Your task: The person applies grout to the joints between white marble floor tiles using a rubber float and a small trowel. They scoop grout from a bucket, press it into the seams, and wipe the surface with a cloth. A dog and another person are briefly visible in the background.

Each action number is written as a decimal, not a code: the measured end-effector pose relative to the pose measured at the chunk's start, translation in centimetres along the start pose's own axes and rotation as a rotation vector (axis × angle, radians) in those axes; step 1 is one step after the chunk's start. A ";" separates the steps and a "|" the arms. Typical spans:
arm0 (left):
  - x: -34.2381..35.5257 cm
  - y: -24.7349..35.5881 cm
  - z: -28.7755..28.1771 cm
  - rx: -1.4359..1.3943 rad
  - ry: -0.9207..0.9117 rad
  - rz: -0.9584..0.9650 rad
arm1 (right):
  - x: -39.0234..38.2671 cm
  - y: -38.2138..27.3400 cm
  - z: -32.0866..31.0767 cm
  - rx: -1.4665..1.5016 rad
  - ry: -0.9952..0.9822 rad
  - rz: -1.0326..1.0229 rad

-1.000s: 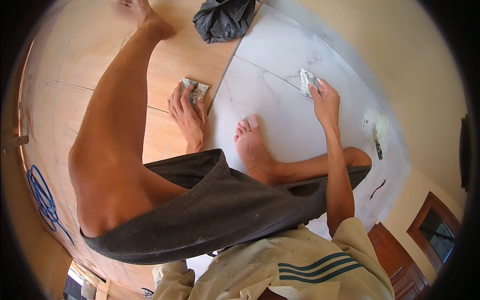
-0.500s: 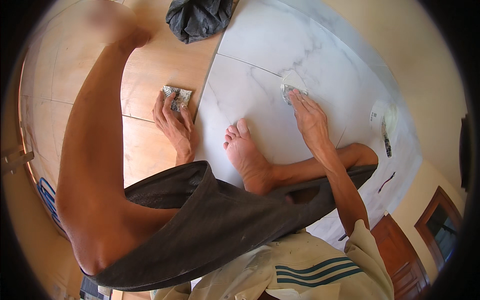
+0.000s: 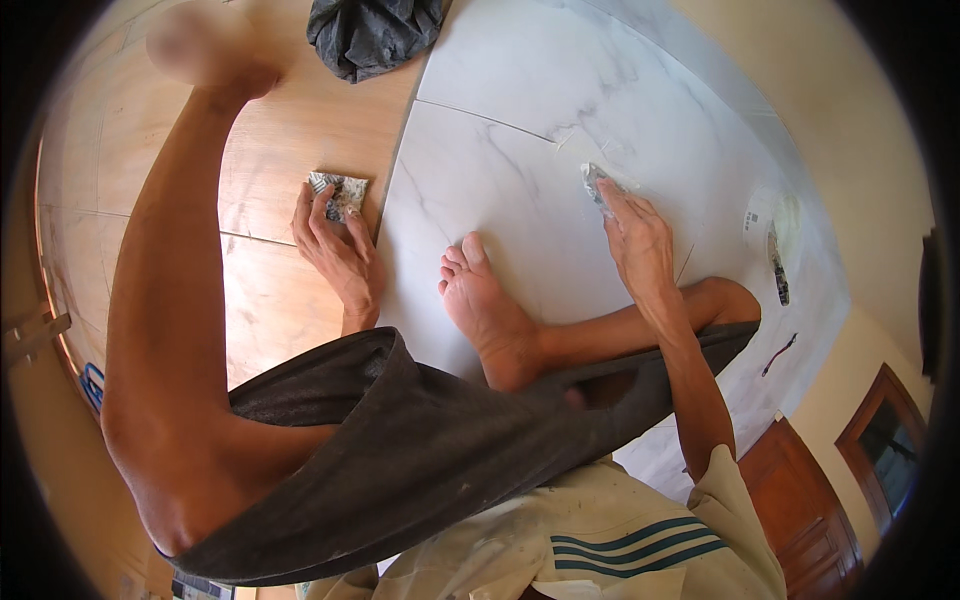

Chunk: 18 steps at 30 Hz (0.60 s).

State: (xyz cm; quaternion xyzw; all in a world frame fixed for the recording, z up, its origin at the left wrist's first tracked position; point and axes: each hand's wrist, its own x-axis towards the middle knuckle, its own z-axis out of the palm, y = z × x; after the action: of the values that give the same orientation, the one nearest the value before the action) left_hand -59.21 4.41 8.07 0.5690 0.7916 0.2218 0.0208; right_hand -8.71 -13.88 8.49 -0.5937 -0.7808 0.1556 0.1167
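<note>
My left hand [image 3: 342,258] rests on the wood-look tile, with its fingers and thumb bent round a small grey-and-white patterned folded pad [image 3: 345,193]. On the white marbled tile, my right hand [image 3: 640,235] pinches a second pad [image 3: 594,188], greyish and smeared whitish, with its fingers along one side. That pad is tipped partly on edge. Just beyond it, pale smears [image 3: 565,140] lie at the end of a dark tile joint [image 3: 485,118]. Whether either pad is cloth or folded paper, I cannot tell.
A crumpled black bag [image 3: 375,38] lies at the far side, where wood-look and marbled tiles meet. To the right are a dark-handled tool [image 3: 778,268] on a pale clear sheet and a thin dark-red item [image 3: 779,355]. My bare foot [image 3: 485,310] sits between my hands.
My right hand has drawn its pad slightly right, off the pale smears, and tipped it up from lying flat. My left hand stays on its pad. The whole view has shifted slightly.
</note>
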 end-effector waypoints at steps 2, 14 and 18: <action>-0.8 -0.4 0.3 -0.004 -0.001 -0.009 | 1.5 -3.2 -2.7 0.149 -0.101 0.233; -1.7 0.6 1.1 -0.069 0.036 0.005 | 1.2 3.1 -1.4 -0.266 0.134 0.511; -2.6 0.2 -0.8 -0.049 0.075 -0.019 | 6.9 -9.6 2.3 0.114 0.042 0.424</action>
State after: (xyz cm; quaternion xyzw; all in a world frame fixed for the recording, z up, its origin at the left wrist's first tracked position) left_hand -58.35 1.81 8.24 0.5522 0.7915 0.2618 0.0072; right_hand -19.93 -9.81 9.99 -0.7403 -0.6257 0.2080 0.1310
